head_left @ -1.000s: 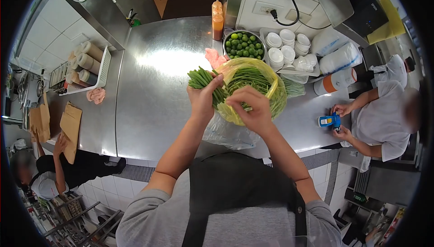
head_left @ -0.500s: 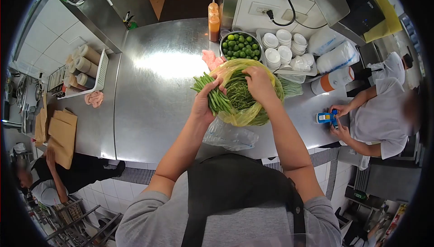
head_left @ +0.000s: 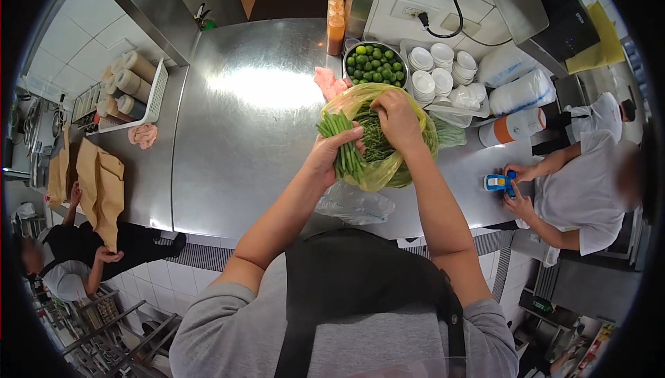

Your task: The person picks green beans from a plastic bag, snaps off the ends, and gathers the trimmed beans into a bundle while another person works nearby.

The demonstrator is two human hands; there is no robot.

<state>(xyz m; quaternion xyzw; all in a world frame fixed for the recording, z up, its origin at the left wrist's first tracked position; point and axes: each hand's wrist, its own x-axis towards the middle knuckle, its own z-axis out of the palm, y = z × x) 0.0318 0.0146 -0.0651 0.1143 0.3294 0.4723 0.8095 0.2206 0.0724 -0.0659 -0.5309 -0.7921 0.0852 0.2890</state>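
A bunch of green beans (head_left: 339, 144) is gripped in my left hand (head_left: 328, 155), the thumb laid across it. The bunch is held against the left side of an open yellow plastic bag (head_left: 424, 136). Inside the bag lie more thin green beans (head_left: 374, 132). My right hand (head_left: 398, 118) is at the bag's mouth, its fingers bent down and drawn together over the beans. Whatever its fingertips pinch is hidden from me. A clear plastic bag (head_left: 357, 205) lies on the steel counter just below the yellow one.
Behind the bag stand a bowl of limes (head_left: 374, 66), orange squeeze bottles (head_left: 336, 28), a pink cloth (head_left: 328, 84) and stacked white cups (head_left: 441, 82). At right, a person holds a blue-and-white object (head_left: 500, 182); at left, another handles brown paper (head_left: 100, 184). A white basket (head_left: 156, 101) holds bottles.
My left hand and its green beans have turned more upright and sit closer to the bag. My right hand stays at the bag's mouth. The person at left has shifted the brown paper.
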